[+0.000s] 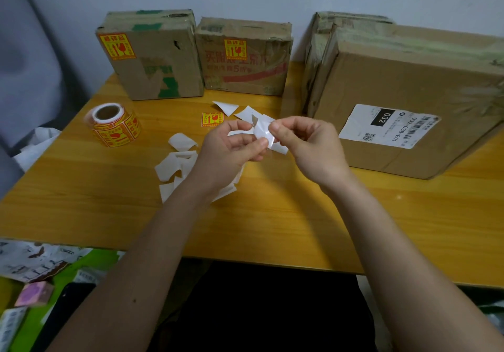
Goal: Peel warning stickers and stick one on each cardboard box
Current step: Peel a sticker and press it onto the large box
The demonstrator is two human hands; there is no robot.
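Head view: both hands meet over the counter (272,229), working one sticker piece (262,131) w/ its white backing side up. Left hand (234,147) pinches its lower left edge betw. thumb and curled fingers; right hand (305,144) pinches the right edge, a small corner lifted at the top, so prob. mid-peel. Can't tell if the printed face has separated yet. Landmark = the big box (409,100) w/ the white shipping label (387,125): the held piece sits just left of it, right hand nearer; the box front faces the hands and shows no warning sticker, so it's likely the next target. The move would be a short carry rightward. Count: 3 cardboard boxes. Far left of the big box, the left small box (152,59) carries a yellow-red sticker (117,46); the middle box (245,59) carries another (235,49). So 2 labelled, 1 not. One loose sticker (212,119) lies face up on the counter left of the big box, just beyond the hands. One sticker roll (114,125) lies further left. Several white backing scraps (177,160) are scattered around the left hand; exact no. unclear.
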